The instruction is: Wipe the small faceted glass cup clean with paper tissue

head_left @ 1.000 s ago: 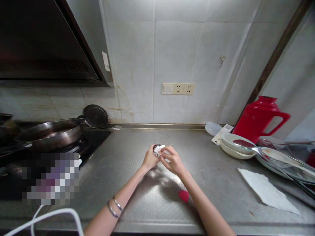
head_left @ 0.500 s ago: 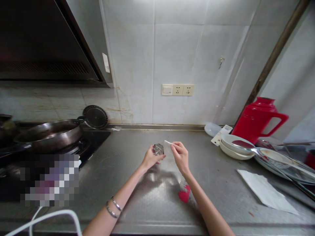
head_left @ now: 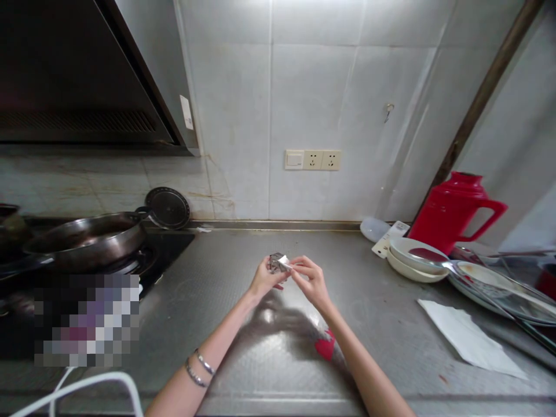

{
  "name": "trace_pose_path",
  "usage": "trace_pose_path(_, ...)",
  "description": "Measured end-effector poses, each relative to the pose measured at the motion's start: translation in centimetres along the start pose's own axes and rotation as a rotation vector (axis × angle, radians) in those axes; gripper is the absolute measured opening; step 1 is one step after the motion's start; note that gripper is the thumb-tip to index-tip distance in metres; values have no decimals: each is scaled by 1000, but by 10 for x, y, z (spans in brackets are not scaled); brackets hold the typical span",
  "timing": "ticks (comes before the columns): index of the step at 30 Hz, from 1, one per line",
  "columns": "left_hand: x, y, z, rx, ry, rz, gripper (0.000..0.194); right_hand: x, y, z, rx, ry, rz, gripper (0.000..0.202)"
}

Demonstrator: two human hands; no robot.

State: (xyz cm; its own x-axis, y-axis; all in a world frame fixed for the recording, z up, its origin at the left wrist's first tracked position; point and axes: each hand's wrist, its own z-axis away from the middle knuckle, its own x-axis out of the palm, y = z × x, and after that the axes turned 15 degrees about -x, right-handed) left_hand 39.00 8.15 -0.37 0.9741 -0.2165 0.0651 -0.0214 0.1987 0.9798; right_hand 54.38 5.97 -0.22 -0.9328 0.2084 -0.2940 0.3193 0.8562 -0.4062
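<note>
white loop (head_left: 108, 376): cut off at the frame's edge; what it belongs to cannot be told.
red piece (head_left: 324, 348): on the worktop (head_left: 230, 370), partly hidden by the right forearm.
left hand (head_left: 261, 281): grip wrapped round a dark faceted piece (head_left: 274, 264) above the worktop, seemingly to steady it and leave its face reachable.
right hand (head_left: 313, 284): fingertips pinching a thin white piece (head_left: 284, 263) at the dark faceted piece, probably for fine control; their exact contact is hard to make out.
bowls (head_left: 414, 274): stacked, likely to save room.
pan (head_left: 98, 244): on the stove (head_left: 176, 249), contents too dim to identify.
</note>
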Motion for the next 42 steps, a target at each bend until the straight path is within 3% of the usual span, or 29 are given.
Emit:
trace_pose_path(5, -2, -4, -5, 9, 5, -20, 71, -5, 0, -2, 79, -25, -91, 24)
trace_pose_path(12, -1, -14, -10, 67, -34, -80, 67, -1, 18, -2, 395, 313, -60, 29)
trace_pose_path(17, 0, -18, -10, 133, -85, -114, 72, 7, 15, -2, 595, 183, -450, 36)
trace_pose_path(21, 0, -17, -11, 120, -96, -121, 73, 8, 3, -4, 571, 56, -622, 45)
trace_pose_path(25, -3, -19, -14, 134, -74, -149, 69, 7, -2, -4, 495, 17, -614, 52)
trace_pose_path(28, -6, -21, -15, 141, -136, -184, 72, 7, 0, -3, 512, 28, -553, 49)
trace_pose_path(31, -10, -19, -13, 167, -150, -275, 99, 7, 3, -4, 614, 74, -508, 48)
trace_pose_path(35, -14, -15, -8, 256, 31, -454, 127, 5, 6, -5, 766, 99, -539, 46)
trace_pose_path(37, -14, -15, -7, 309, 53, -475, 127, 5, 6, -5, 799, 91, -550, 43)
trace_pose_path(42, -12, -20, -8, 325, -22, -451, 110, 11, 7, -1, 821, 71, -533, 43)
